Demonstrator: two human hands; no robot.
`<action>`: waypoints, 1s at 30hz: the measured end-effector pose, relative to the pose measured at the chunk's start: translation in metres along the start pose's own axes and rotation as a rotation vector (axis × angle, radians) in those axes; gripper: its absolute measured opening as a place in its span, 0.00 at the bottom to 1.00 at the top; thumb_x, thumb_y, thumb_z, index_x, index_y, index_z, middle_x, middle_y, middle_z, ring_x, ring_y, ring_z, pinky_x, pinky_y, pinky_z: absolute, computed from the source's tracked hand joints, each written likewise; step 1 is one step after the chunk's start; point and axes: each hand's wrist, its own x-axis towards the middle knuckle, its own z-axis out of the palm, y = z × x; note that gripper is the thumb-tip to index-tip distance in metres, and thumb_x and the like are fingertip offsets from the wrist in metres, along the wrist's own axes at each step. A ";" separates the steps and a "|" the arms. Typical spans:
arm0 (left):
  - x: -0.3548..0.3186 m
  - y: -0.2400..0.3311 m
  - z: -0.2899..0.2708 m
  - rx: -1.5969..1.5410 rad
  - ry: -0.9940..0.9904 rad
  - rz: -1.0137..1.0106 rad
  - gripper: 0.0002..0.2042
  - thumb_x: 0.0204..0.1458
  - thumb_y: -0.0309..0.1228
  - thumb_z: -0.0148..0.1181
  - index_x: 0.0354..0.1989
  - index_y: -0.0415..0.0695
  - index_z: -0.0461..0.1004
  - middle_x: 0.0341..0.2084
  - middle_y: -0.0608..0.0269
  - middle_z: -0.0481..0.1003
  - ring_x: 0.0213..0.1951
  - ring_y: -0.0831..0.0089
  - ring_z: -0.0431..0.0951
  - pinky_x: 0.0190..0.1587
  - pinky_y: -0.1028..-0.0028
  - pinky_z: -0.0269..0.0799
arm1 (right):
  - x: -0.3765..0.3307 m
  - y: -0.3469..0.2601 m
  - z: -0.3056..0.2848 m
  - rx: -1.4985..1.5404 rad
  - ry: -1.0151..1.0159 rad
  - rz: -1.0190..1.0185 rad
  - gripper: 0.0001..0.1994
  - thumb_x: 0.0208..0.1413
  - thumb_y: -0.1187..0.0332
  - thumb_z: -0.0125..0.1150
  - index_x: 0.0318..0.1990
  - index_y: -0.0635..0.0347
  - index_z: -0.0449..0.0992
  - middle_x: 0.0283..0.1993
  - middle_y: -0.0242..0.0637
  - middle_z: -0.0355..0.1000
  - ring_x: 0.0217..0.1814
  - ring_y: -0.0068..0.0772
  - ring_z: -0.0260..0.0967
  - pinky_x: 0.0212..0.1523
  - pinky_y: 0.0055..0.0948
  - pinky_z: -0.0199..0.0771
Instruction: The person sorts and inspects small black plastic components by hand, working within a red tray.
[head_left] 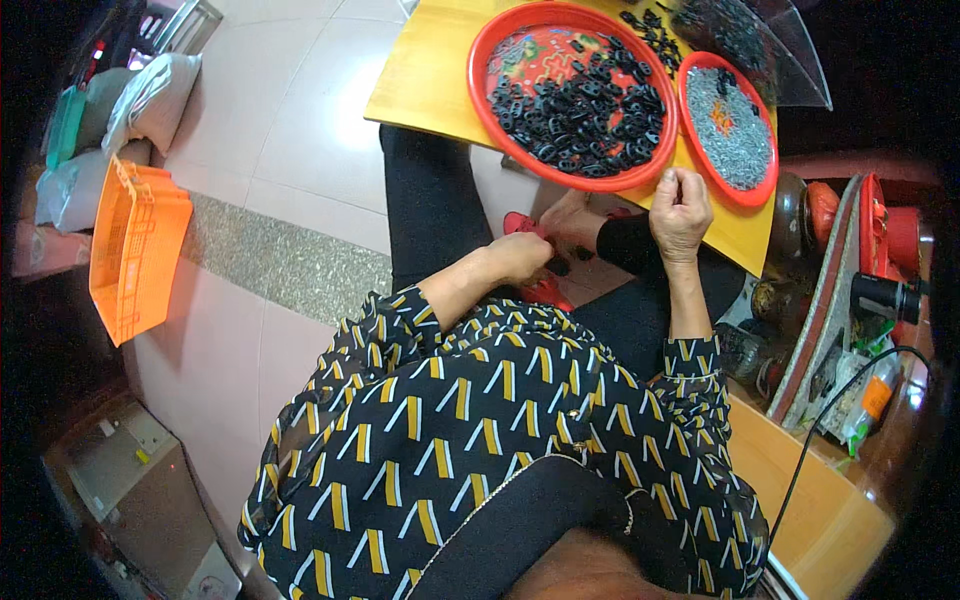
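Note:
My left hand (pixel 520 257) is low over my lap, near my foot and a red sandal (pixel 545 293). Its fingers are curled, with a small dark shape by the tips; I cannot tell what it holds. Closed with the thumb against the fingers, my right hand (pixel 681 208) hovers at the table's near edge between two trays; anything inside it is hidden. A large round red tray (pixel 590 184) carries many small black plastic pieces (pixel 580 115) with holes. Beside it, a smaller red tray (pixel 773 165) contains small silvery metal parts (pixel 722 125) and a few orange ones.
Both trays stand on a yellow table (pixel 425 75). More black pieces (pixel 655 40) lie loose behind them, near a clear plastic bag (pixel 735 45). An orange crate (pixel 140 250) and stuffed sacks (pixel 152 105) are on the left floor. Jars and a black cable (pixel 815 440) are at right.

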 end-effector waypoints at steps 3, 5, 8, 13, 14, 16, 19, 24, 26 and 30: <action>0.002 -0.006 0.005 -0.072 0.026 0.022 0.12 0.40 0.34 0.55 0.25 0.36 0.73 0.27 0.45 0.72 0.34 0.54 0.73 0.35 0.62 0.68 | 0.002 -0.002 0.001 0.040 0.029 0.014 0.02 0.46 0.74 0.52 0.25 0.63 0.68 0.20 0.40 0.62 0.20 0.38 0.61 0.22 0.31 0.62; 0.004 -0.005 0.005 -0.055 0.030 0.008 0.12 0.40 0.34 0.55 0.25 0.37 0.73 0.27 0.45 0.72 0.34 0.54 0.73 0.35 0.62 0.68 | 0.002 0.001 0.001 0.042 0.011 0.020 0.02 0.46 0.74 0.52 0.25 0.63 0.68 0.20 0.40 0.62 0.20 0.39 0.62 0.22 0.31 0.63; 0.006 -0.014 0.012 -0.074 0.069 -0.017 0.11 0.40 0.34 0.56 0.25 0.38 0.74 0.26 0.45 0.72 0.34 0.53 0.73 0.35 0.62 0.68 | 0.003 0.002 0.002 0.071 0.019 -0.005 0.02 0.46 0.75 0.52 0.25 0.63 0.68 0.21 0.40 0.63 0.21 0.39 0.62 0.22 0.32 0.63; -0.002 -0.003 -0.001 -0.038 0.006 0.029 0.11 0.40 0.34 0.55 0.30 0.41 0.72 0.26 0.47 0.73 0.31 0.50 0.72 0.32 0.60 0.67 | 0.002 0.005 -0.005 0.122 0.031 -0.006 0.02 0.46 0.75 0.51 0.27 0.64 0.67 0.21 0.40 0.62 0.20 0.39 0.61 0.22 0.32 0.63; 0.007 -0.014 0.012 -0.064 0.007 0.015 0.13 0.32 0.34 0.62 0.25 0.38 0.73 0.24 0.47 0.72 0.32 0.54 0.73 0.34 0.62 0.68 | 0.001 0.005 -0.006 0.135 0.024 0.008 0.02 0.46 0.76 0.51 0.27 0.64 0.67 0.21 0.40 0.62 0.20 0.39 0.61 0.22 0.32 0.62; 0.018 -0.036 0.036 -0.027 0.021 0.014 0.13 0.32 0.35 0.62 0.24 0.38 0.73 0.24 0.46 0.72 0.32 0.53 0.73 0.34 0.62 0.68 | 0.004 0.002 -0.004 0.154 0.031 0.011 0.02 0.46 0.76 0.51 0.27 0.64 0.67 0.20 0.40 0.61 0.20 0.39 0.60 0.22 0.32 0.62; 0.019 -0.037 0.043 0.014 0.066 0.065 0.14 0.34 0.36 0.61 0.24 0.37 0.73 0.24 0.46 0.72 0.31 0.53 0.73 0.33 0.61 0.69 | 0.003 0.003 -0.006 0.158 -0.011 0.052 0.02 0.47 0.76 0.52 0.27 0.65 0.68 0.20 0.38 0.62 0.19 0.33 0.61 0.22 0.29 0.62; -0.006 -0.004 0.001 -0.084 0.003 -0.045 0.13 0.38 0.34 0.59 0.30 0.37 0.71 0.27 0.46 0.72 0.33 0.53 0.72 0.35 0.62 0.67 | 0.036 0.009 -0.007 0.453 -0.104 0.345 0.04 0.48 0.75 0.52 0.29 0.66 0.70 0.23 0.37 0.67 0.23 0.23 0.63 0.26 0.22 0.64; -0.020 0.007 -0.018 -0.134 -0.005 -0.085 0.13 0.40 0.31 0.58 0.34 0.37 0.70 0.29 0.47 0.72 0.35 0.53 0.72 0.37 0.63 0.67 | 0.070 -0.006 -0.006 0.399 -0.143 0.181 0.04 0.47 0.75 0.52 0.30 0.66 0.71 0.25 0.40 0.68 0.25 0.30 0.66 0.27 0.24 0.65; -0.040 0.012 -0.047 -0.474 0.018 0.072 0.16 0.45 0.34 0.56 0.40 0.37 0.69 0.29 0.52 0.74 0.34 0.63 0.74 0.37 0.69 0.68 | 0.123 -0.019 0.027 0.323 -0.336 -0.146 0.07 0.44 0.74 0.52 0.32 0.63 0.73 0.30 0.43 0.69 0.33 0.42 0.67 0.34 0.30 0.66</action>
